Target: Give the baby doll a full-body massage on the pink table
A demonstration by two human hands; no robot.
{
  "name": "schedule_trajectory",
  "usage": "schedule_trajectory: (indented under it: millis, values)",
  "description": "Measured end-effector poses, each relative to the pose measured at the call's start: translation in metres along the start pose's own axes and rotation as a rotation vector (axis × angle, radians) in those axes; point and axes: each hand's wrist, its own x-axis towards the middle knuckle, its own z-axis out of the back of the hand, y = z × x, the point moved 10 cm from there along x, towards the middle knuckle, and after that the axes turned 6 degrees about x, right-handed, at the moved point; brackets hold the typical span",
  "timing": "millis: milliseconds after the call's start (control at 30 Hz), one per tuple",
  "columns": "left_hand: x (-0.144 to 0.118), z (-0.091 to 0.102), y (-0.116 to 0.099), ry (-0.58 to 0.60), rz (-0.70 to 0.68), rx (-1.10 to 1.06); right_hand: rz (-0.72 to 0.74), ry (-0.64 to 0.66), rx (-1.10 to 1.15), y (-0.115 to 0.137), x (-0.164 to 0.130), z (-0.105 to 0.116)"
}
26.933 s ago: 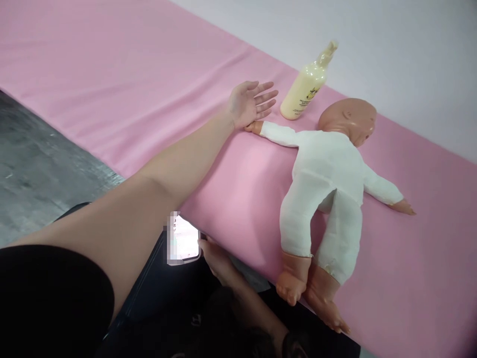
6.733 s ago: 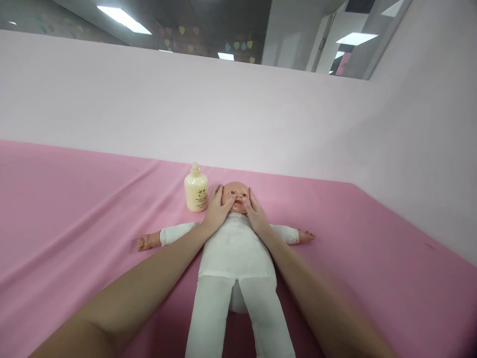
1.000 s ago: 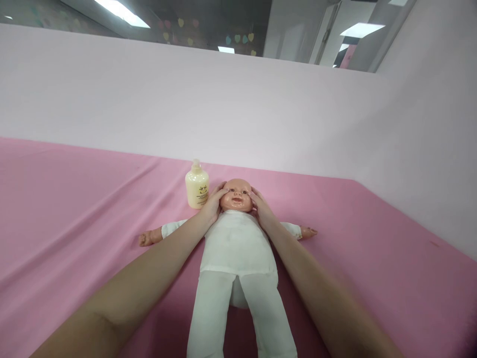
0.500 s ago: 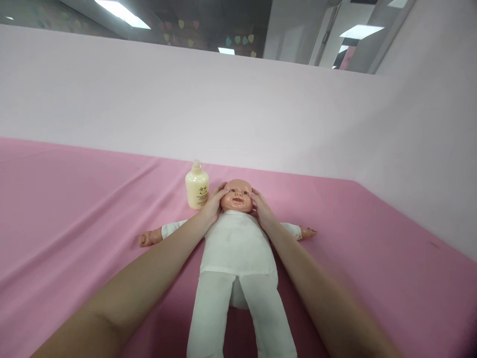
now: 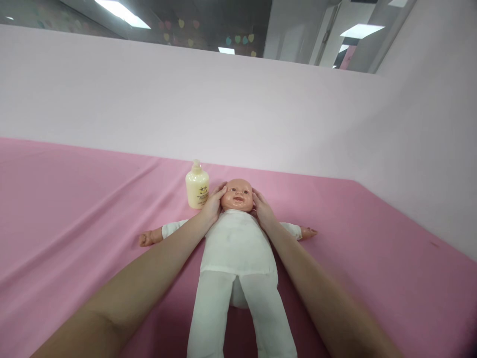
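A baby doll (image 5: 238, 243) in a white cloth top and trousers lies on its back, its arms spread to both sides. My left hand (image 5: 215, 203) cups the left side of the doll's head, thumb by the cheek. On the opposite side, my right hand (image 5: 263, 208) cups the head in the same way, so the head is held between both palms. Some fingers are hidden behind the head. Close beside my left hand stands a pump bottle (image 5: 197, 186) of pale yellow liquid, upright.
A pink sheet (image 5: 74, 209), creased on the left, covers the surface under the doll. Behind it rises a white wall (image 5: 223, 109), which continues along the right. Above the wall is a glass pane (image 5: 208, 25) with reflected lights and heart shapes.
My thumbs have shifted slightly outward from the doll's face toward the sides of its head. The doll and the bottle stay in place.
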Motion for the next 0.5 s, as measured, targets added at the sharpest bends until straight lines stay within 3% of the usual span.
schedule_trajectory:
  millis: [300, 400, 500]
  values:
    - [0.001, 0.002, -0.003, -0.024, -0.07, 0.075, 0.07, 0.047, -0.188, -0.001, 0.007, 0.001]
    - [-0.002, 0.006, -0.011, -0.094, -0.118, 0.208, 0.074, 0.091, -0.212, -0.001, 0.007, -0.004]
    - [-0.015, 0.008, -0.033, -0.198, -0.266, 0.451, 0.091, 0.145, -0.231, 0.001, 0.006, -0.01]
